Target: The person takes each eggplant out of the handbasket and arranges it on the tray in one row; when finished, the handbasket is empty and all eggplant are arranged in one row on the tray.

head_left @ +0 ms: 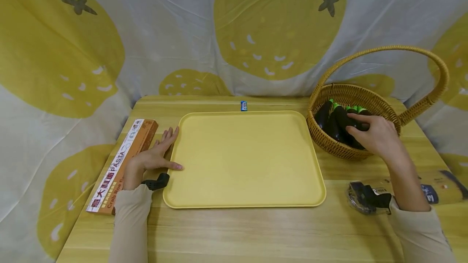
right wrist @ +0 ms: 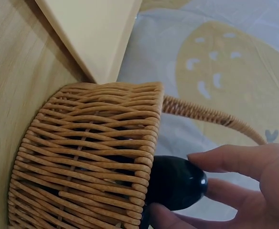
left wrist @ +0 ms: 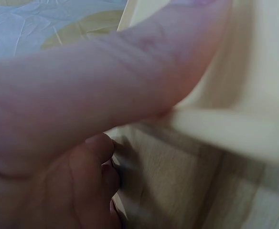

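Observation:
A yellow rectangular tray [head_left: 243,161] lies flat on the wooden table. At its left edge is my left hand [head_left: 155,155], fingers extended, the thumb over the rim; the left wrist view shows that thumb against the tray's edge [left wrist: 211,124]. My right hand [head_left: 382,135] reaches into a wicker basket [head_left: 338,151] at the right. In the right wrist view its fingers and thumb pinch the rounded end of a dark eggplant [right wrist: 177,181] at the basket's rim. Several other eggplants [head_left: 323,115] with green caps lie in the basket; the hand partly hides them.
An orange and white pasta box [head_left: 126,161] lies left of the tray, partly behind the left arm. A small blue packet [head_left: 243,106] is behind the tray. Under the right forearm lies a clear plastic package [head_left: 444,188]. The basket's tall handle [head_left: 387,48] arches above it.

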### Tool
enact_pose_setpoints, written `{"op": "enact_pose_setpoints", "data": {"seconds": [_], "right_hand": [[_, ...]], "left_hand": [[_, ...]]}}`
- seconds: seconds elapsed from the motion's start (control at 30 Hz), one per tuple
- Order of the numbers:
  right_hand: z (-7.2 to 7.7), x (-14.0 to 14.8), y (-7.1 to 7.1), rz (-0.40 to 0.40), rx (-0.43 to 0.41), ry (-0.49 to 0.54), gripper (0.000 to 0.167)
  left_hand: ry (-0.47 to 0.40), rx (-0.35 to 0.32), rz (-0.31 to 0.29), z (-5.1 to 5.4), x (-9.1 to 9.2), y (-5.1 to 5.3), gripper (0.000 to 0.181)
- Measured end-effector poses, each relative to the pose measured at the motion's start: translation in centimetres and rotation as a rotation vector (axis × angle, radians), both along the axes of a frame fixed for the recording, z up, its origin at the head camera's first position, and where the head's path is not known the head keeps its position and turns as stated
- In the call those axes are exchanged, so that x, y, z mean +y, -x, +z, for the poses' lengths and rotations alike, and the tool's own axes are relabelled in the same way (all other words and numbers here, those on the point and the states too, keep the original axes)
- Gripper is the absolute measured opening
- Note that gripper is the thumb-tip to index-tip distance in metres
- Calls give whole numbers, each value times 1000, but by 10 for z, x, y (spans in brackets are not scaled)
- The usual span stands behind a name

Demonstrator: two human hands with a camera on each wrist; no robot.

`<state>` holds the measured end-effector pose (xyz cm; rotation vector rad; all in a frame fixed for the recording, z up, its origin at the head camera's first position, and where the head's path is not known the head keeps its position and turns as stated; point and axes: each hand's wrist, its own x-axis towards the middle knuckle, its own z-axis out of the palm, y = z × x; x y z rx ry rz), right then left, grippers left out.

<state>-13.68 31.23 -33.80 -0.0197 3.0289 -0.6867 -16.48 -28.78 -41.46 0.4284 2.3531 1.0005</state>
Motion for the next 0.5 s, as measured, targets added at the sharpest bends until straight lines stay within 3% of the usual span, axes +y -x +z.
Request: {"op": "enact_pose_setpoints", "data": {"seconds": [0.33,0.5], "right_hand": [[-4,-1,-2,-23,62,31,54],[-5,0,-4,-41,63,95,52]], "left_hand": [[-26,-8,-10,-3,-4,2,129],[-31,-11,-13,-3,-4,2,130]]}}
